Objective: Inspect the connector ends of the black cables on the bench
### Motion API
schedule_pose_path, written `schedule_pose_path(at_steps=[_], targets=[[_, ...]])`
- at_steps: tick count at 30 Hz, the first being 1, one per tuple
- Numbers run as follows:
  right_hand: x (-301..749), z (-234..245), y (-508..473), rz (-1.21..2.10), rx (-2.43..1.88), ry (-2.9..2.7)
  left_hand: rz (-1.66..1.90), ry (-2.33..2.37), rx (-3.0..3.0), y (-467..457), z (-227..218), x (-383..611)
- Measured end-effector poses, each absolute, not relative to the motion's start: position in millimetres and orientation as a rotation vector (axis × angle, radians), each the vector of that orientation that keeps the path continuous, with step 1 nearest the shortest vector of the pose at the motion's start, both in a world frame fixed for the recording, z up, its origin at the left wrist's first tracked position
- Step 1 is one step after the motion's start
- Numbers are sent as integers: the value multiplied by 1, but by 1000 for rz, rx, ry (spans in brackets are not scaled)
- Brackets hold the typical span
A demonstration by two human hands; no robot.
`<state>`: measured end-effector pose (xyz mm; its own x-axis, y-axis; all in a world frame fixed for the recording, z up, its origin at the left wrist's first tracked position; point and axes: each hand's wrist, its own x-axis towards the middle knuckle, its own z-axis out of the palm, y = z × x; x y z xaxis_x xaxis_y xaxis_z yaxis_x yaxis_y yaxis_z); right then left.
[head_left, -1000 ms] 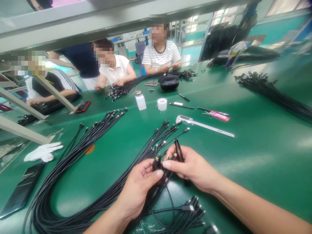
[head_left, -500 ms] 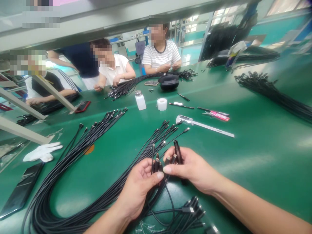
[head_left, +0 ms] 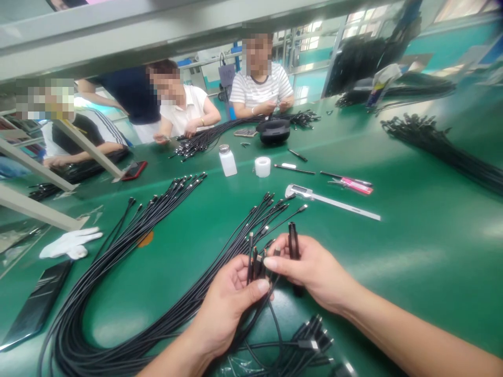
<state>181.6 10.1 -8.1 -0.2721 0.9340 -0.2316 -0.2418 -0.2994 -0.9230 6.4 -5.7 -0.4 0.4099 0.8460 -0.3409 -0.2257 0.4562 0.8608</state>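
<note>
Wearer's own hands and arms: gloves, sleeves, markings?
Left hand and right hand: no gloves. Left forearm and right forearm: bare as far as the frame shows, no sleeve, watch, bracelet or markings visible. Fingers partly hidden.

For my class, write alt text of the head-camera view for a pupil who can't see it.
A person's left hand and right hand hold black cable connectors over a green table; the right also grips a slim dark object. A cable bundle curves at left, with calipers, a white bottle and people beyond.
</note>
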Motion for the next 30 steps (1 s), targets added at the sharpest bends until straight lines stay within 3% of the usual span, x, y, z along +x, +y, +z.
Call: schedule_pose_path(at_steps=[30], targets=[[184, -7, 10, 1775, -1019, -1078, 805, 958, 873, -5, 1, 7]])
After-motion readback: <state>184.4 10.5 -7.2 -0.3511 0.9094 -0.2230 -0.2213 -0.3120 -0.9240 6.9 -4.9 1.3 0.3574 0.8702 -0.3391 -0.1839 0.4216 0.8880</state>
